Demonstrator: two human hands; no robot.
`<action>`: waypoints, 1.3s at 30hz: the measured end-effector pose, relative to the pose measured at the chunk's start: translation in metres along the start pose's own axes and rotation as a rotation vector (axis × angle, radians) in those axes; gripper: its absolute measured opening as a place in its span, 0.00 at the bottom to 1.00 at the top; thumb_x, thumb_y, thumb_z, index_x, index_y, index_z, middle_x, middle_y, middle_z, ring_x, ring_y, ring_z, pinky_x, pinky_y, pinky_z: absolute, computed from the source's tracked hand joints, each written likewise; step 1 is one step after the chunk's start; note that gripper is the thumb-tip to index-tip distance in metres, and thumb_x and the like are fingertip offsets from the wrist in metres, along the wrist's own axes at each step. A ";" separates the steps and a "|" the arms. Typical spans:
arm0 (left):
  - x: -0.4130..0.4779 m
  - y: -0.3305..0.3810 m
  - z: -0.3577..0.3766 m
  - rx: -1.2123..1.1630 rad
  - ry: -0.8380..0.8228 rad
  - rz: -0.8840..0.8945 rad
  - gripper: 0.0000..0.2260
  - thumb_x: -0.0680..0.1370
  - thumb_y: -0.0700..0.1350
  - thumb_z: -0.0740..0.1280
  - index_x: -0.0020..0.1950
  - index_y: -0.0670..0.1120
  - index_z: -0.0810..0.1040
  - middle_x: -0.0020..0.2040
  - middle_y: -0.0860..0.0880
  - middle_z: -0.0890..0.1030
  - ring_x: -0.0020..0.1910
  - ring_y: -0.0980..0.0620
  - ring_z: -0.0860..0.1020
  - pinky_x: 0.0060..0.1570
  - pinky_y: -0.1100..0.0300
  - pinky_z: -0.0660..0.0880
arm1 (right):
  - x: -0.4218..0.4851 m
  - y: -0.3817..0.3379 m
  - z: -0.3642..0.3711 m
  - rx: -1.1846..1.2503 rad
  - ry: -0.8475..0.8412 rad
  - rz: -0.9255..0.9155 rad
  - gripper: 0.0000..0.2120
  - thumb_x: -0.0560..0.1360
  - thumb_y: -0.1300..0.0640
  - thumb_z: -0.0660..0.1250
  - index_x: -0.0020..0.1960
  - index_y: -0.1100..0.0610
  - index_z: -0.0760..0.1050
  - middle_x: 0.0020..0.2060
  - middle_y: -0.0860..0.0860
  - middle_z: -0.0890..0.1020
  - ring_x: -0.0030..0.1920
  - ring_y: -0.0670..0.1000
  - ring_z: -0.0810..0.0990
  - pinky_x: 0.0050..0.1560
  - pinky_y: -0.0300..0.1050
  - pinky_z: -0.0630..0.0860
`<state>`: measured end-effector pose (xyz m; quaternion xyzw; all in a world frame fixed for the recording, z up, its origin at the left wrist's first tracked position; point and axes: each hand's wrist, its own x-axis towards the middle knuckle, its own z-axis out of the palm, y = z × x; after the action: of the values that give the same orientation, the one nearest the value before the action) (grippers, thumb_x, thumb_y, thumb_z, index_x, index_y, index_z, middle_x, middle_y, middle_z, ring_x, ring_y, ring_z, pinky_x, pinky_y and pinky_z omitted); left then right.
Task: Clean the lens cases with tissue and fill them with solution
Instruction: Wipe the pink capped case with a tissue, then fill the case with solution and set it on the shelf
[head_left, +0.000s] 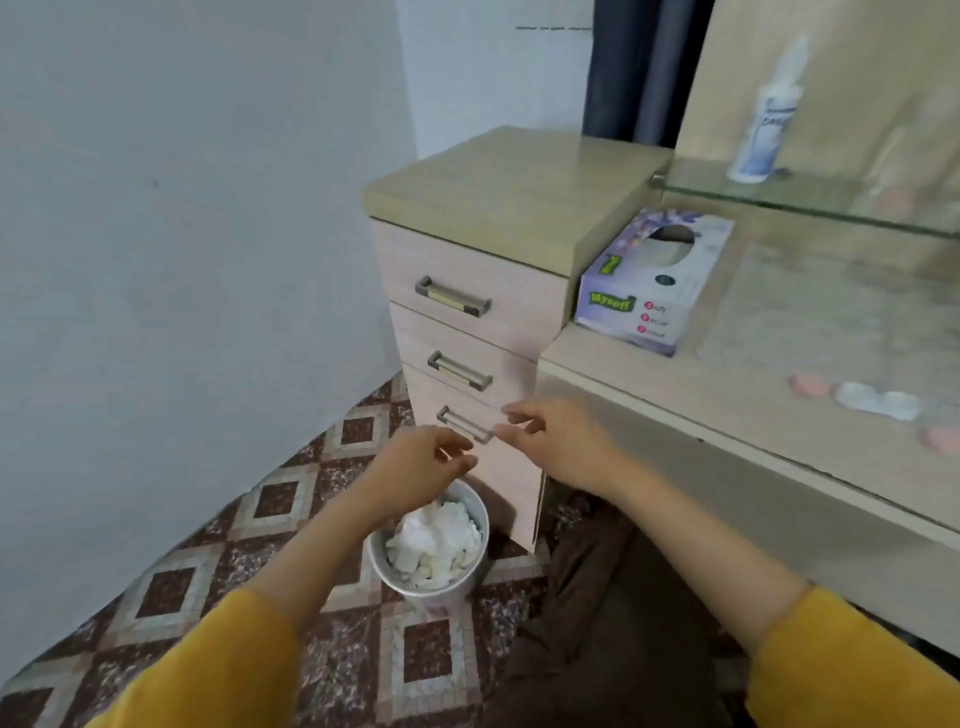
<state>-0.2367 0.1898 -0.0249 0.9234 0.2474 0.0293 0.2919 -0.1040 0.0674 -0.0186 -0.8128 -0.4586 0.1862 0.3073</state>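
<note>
Pale wall (182, 208) and diamond-patterned floor (171, 582) fill the left of the view; I read the scene from there rightward. Bin (452, 590), standing on the floor just beside the drawer unit (467, 270), holds crumpled white tissue (431, 540). Left hand (426, 457) hovers above the bin: grip loosely bent, fingertips near the thumb, nothing visible between them. Right hand (561, 441) hangs just beside it, in front of the lowest drawer: grip apart, fingers extended leftward, empty as far as the blur allows. Tissue box (654, 283) sits at the left end of the table (675, 384), against the drawer unit. Lens case (878, 402), white, lies near the table's front edge at far right, well apart from both hands, with one pink cap (810, 387) just beside it to the left and a second pink cap (943, 439) nearer the edge; whether its wells are wet or dry I cannot tell. Solution bottle (763, 135) stands upright on the glass shelf (831, 200) above. I judge the wiping step to be closing and the filling not yet begun. Hazards from here: a yellow sleeve (852, 665) swung over the table could sweep the loose caps off the front edge; the tall, narrow bottle may tip if taken high on a smooth shelf; too hard a squeeze would flood the shallow wells.
</note>
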 end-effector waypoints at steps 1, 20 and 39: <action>0.003 0.014 -0.004 -0.001 0.012 0.031 0.12 0.76 0.49 0.65 0.58 0.47 0.79 0.50 0.52 0.81 0.44 0.58 0.76 0.47 0.67 0.69 | -0.007 -0.002 -0.016 -0.039 0.042 -0.017 0.22 0.76 0.45 0.63 0.65 0.55 0.72 0.60 0.50 0.77 0.57 0.48 0.76 0.53 0.38 0.68; 0.110 0.231 0.058 0.047 -0.149 0.523 0.13 0.77 0.48 0.64 0.61 0.47 0.77 0.61 0.50 0.77 0.55 0.56 0.75 0.53 0.65 0.67 | -0.134 0.109 -0.207 -0.322 0.497 0.354 0.20 0.76 0.45 0.62 0.64 0.53 0.73 0.59 0.49 0.79 0.60 0.49 0.74 0.56 0.42 0.68; 0.151 0.233 0.123 0.096 -0.030 0.674 0.18 0.80 0.45 0.58 0.70 0.47 0.67 0.72 0.50 0.65 0.72 0.52 0.59 0.69 0.65 0.51 | -0.182 0.182 -0.276 -0.406 0.701 0.660 0.17 0.73 0.49 0.67 0.57 0.59 0.77 0.52 0.56 0.80 0.54 0.54 0.74 0.50 0.48 0.72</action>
<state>0.0229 0.0318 -0.0115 0.9663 -0.0750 0.0989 0.2256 0.0793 -0.2505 0.0676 -0.9708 -0.0746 -0.1027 0.2034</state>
